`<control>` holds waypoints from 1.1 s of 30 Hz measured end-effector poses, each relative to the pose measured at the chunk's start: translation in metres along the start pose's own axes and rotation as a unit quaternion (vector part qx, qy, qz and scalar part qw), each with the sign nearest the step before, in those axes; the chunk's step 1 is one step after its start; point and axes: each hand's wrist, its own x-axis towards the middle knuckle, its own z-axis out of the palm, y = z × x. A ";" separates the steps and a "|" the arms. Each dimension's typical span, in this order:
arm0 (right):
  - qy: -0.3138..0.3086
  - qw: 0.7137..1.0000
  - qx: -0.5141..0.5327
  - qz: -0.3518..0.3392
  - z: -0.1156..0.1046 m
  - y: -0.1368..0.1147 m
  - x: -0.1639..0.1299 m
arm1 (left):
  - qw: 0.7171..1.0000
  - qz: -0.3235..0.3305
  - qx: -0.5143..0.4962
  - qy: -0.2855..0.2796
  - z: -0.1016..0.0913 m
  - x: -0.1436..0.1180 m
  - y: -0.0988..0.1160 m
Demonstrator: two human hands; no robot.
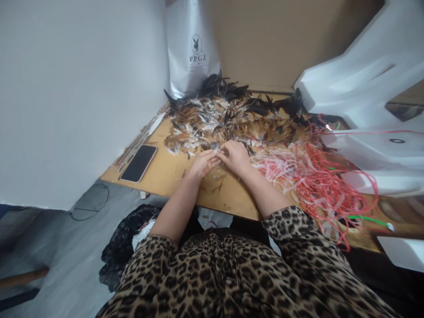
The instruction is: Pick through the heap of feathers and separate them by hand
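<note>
My left hand and my right hand meet at the near edge of a pile of feathers. Between their fingertips is a small greyish feather, pinched by both hands; its lower part is hidden by the fingers. Just beyond lies the heap of brown, white and black feathers, spread across the table. To the right of my right hand is a tangle of pink and red strips, partly whitish at its left end.
A phone lies on the left of the wooden table. Behind the feathers stands a silver-white bag. A white machine fills the right side. On the floor rests a black plastic bag. A white wall borders the left.
</note>
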 end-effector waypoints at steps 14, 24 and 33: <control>0.017 0.965 0.196 0.173 0.008 0.040 0.003 | 0.988 0.108 -0.024 0.110 -0.004 0.003 0.013; -0.105 0.991 0.026 0.076 0.008 0.024 0.004 | 0.982 0.113 -0.023 0.147 -0.006 0.006 0.013; -0.128 0.982 -0.086 0.109 0.011 0.028 0.007 | 0.984 0.108 -0.027 0.136 -0.004 0.006 0.011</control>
